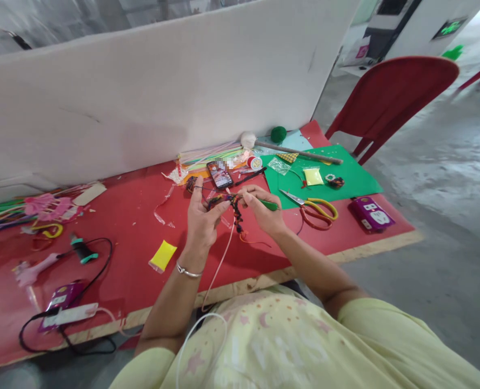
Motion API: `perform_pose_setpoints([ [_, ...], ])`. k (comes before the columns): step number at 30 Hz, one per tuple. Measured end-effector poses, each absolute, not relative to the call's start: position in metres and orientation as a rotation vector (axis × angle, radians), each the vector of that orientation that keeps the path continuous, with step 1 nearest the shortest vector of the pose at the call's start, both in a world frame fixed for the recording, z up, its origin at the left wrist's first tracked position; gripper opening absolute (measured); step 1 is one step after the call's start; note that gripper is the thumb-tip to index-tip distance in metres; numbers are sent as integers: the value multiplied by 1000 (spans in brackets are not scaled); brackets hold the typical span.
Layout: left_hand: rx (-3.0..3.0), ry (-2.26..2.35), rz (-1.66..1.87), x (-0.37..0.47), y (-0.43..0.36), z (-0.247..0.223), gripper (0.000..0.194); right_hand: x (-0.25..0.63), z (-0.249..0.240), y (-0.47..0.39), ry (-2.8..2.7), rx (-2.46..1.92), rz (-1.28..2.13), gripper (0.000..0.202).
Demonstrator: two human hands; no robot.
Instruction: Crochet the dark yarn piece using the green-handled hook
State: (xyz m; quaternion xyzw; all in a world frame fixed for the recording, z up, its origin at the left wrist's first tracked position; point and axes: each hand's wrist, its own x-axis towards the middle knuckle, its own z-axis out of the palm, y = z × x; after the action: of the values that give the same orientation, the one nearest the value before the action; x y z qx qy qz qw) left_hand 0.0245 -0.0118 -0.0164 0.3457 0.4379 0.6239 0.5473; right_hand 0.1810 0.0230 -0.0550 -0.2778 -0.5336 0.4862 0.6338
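Dark multicoloured yarn work (237, 216) hangs between my two hands above the red table covering. My left hand (202, 220) has its index finger raised with dark yarn across it, while the thumb and other fingers pinch the yarn work. In my right hand (262, 208) is a green-handled hook (270, 205), its tip at the yarn work. A loose orange strand trails below the piece on the red surface. Just beyond my hands lies a phone (219, 174) with its screen lit. A dark ball of yarn (191, 184) sits behind my left index finger.
Scissors (319, 211) and a purple socket box (372, 214) lie on the right. A yellow packet (162, 256) is left of my left hand. Glue gun (37, 268), cables and pink pieces (49, 207) occupy the far left. A white partition (151, 92) stands behind; a red chair (398, 102) is beyond the table.
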Motion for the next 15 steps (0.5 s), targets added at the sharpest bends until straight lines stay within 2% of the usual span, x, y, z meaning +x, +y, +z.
perform_pose_setpoints([
  [3,836,986,1364,19,-12,-14,114,181,-52,20,-1228,-640,1141,20],
  [6,885,928,1214,9,-9,-11,94,182,-49,18,-1199,-635,1257,20],
  [8,945,940,1259,4,-5,-11,88,184,-49,20,-1137,-652,1373,21],
  [12,1029,1056,1518,3,3,-12,92,184,-51,23,-978,-657,1556,23],
  [15,924,929,1447,-2,2,-10,82,182,-53,24,-972,-623,1574,22],
])
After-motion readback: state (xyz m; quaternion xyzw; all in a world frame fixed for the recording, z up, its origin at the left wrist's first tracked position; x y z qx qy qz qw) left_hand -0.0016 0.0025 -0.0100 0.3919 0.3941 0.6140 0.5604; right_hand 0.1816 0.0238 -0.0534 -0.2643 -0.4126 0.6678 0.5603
